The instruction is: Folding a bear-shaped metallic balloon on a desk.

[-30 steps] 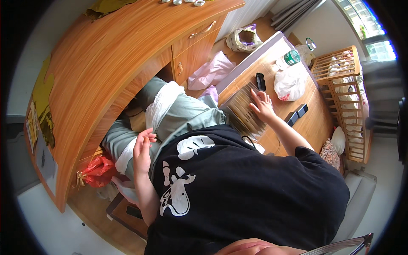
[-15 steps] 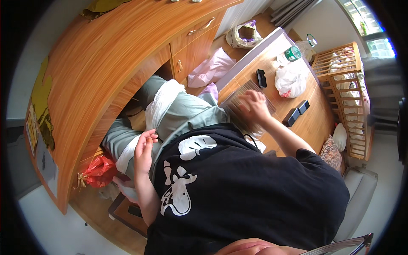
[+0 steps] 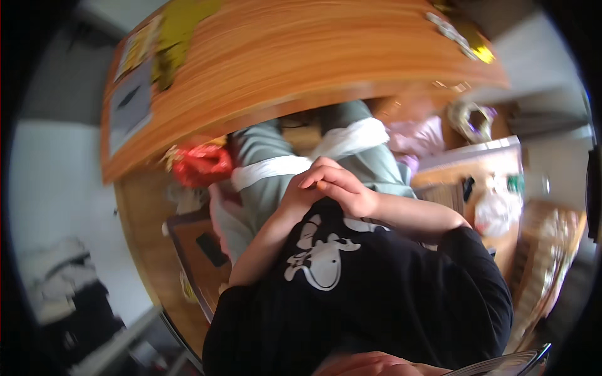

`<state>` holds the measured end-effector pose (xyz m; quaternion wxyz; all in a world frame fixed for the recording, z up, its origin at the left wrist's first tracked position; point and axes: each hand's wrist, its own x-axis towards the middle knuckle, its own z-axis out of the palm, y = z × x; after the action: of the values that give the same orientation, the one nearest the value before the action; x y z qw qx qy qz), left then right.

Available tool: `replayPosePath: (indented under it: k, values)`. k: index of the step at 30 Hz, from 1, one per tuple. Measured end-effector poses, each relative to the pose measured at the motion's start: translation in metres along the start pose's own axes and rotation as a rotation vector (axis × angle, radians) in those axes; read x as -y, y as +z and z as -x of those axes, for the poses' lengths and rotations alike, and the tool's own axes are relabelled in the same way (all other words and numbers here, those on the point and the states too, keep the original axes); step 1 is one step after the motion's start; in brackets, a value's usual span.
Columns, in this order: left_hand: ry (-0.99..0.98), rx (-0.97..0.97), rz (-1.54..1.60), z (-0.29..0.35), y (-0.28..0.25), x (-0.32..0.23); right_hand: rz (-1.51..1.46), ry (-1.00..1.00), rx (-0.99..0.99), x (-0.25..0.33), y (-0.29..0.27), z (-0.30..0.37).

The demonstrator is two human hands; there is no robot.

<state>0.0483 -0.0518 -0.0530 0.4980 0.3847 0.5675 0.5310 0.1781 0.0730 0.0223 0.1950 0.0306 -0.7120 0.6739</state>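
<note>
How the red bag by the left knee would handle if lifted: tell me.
The red bag would probably sag and change shape, since its surface looks creased. Its shiny patches suggest smooth plastic that might slip a little. Weight is hard to judge: any contents are hidden.

Before the person lies the desk, with a sheet and foil side by side at its left end. The left hand and right hand touch each other above the lap, the left bag beside the left leg. To the right stands a low table bearing the right bag, with a bottle just behind that and a crib farther right.
</note>
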Motion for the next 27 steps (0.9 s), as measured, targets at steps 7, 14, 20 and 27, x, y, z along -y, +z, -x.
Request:
replayPosePath:
  k: [7,14,20,27]
  values:
    - [-0.01,-0.503,0.88,0.06,-0.057,0.019,0.237,0.008,0.18,-0.048,0.042,-0.069]
    - [0.208,-0.684,0.983,0.077,-0.103,0.025,-0.569,0.687,0.039,-0.111,0.067,-0.102]
    - [0.172,-0.763,0.904,0.067,-0.133,0.029,-0.535,0.677,-0.124,-0.139,0.07,-0.125]
    - [0.09,-0.801,0.59,0.065,-0.16,0.026,-0.4,0.552,-0.149,-0.159,0.069,-0.149]
